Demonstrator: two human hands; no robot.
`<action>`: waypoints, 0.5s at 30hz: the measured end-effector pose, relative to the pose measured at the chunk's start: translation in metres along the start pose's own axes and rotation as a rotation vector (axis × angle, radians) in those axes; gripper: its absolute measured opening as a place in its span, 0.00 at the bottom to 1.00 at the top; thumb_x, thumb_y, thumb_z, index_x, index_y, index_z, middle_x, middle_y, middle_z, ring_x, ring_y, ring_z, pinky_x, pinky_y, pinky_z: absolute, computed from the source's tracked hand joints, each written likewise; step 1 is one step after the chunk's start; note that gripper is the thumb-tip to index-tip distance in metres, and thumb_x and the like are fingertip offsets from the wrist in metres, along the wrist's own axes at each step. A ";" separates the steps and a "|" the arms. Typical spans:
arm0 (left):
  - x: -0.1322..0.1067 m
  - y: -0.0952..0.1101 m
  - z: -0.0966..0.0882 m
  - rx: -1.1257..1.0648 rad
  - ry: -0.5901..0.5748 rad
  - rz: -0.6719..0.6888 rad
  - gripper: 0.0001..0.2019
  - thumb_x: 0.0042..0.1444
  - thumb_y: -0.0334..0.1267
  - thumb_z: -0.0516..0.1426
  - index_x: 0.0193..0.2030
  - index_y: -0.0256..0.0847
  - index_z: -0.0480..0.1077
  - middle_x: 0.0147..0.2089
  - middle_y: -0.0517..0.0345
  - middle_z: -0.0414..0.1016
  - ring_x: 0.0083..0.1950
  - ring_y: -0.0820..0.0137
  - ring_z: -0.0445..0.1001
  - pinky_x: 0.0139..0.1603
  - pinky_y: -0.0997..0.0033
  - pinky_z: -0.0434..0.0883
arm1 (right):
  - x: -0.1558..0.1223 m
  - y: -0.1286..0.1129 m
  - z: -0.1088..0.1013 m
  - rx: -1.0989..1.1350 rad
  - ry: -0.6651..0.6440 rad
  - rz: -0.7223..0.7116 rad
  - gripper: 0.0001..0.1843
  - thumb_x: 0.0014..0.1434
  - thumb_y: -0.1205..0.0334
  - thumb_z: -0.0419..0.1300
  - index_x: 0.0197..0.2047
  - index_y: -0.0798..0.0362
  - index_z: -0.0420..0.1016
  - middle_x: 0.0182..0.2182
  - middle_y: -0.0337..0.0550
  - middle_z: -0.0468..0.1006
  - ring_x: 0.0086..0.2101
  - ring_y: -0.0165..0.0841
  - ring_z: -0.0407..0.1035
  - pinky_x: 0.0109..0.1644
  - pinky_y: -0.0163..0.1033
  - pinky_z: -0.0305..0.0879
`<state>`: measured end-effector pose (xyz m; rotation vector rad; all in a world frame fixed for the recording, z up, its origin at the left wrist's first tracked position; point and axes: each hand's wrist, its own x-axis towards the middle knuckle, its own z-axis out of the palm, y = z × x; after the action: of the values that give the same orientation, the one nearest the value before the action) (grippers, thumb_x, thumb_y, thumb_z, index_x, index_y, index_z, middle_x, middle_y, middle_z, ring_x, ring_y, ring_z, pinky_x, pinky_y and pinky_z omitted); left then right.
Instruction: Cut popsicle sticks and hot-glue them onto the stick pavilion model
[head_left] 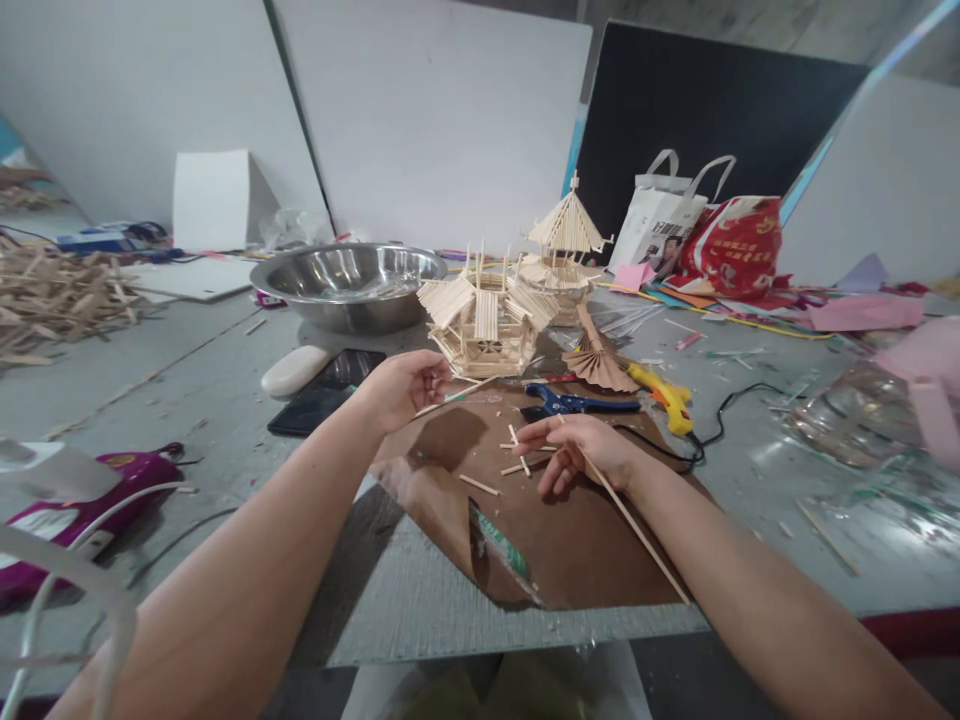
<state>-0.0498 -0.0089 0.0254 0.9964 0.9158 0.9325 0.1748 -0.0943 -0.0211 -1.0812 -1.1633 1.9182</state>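
My left hand (409, 388) is loosely curled beside the lower left of a small pavilion model (486, 320) built from thin wooden sticks. A thin stick (469, 390) lies just below its fingertips; no thing shows in its grasp. Across my right hand (581, 450) runs a long wooden stick (637, 530), held near its upper end and slanting back towards the table's front edge. Short cut sticks (480, 485) lie on the brown sheet (592, 550) next to my right fingers. Blue-handled cutters (577, 402) rest just beyond that hand.
A yellow glue gun (664, 395) with a black cord lies at right, near a folded paper fan (600, 365). Behind stand a second stick pavilion (566, 240) and a steel bowl (349, 290). A phone (322, 395), white mouse-shaped object (295, 371) and purple power strip (112, 510) are at left.
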 end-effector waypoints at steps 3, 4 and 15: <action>-0.011 0.000 0.007 0.068 -0.257 -0.018 0.08 0.43 0.33 0.54 0.17 0.34 0.63 0.21 0.57 0.68 0.17 0.79 0.63 0.17 0.79 0.63 | 0.000 0.000 0.000 -0.021 0.000 0.000 0.15 0.49 0.67 0.48 0.40 0.56 0.67 0.39 0.49 0.74 0.21 0.32 0.72 0.18 0.33 0.64; -0.018 0.000 0.012 0.092 -0.362 -0.007 0.09 0.43 0.34 0.55 0.17 0.34 0.63 0.21 0.57 0.69 0.17 0.80 0.63 0.16 0.80 0.63 | 0.000 0.000 0.000 -0.019 0.002 -0.009 0.15 0.48 0.67 0.48 0.40 0.56 0.67 0.38 0.49 0.74 0.20 0.32 0.72 0.18 0.33 0.64; -0.054 0.002 0.047 0.795 -0.926 -0.203 0.13 0.46 0.45 0.55 0.31 0.38 0.71 0.43 0.56 0.71 0.21 0.80 0.65 0.18 0.79 0.62 | -0.002 -0.005 -0.008 0.197 0.121 -0.234 0.17 0.50 0.59 0.46 0.25 0.59 0.72 0.17 0.40 0.69 0.15 0.26 0.62 0.17 0.32 0.59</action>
<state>-0.0242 -0.0708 0.0496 1.7506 0.5409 -0.1640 0.1828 -0.0906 -0.0177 -0.8998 -0.9664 1.7202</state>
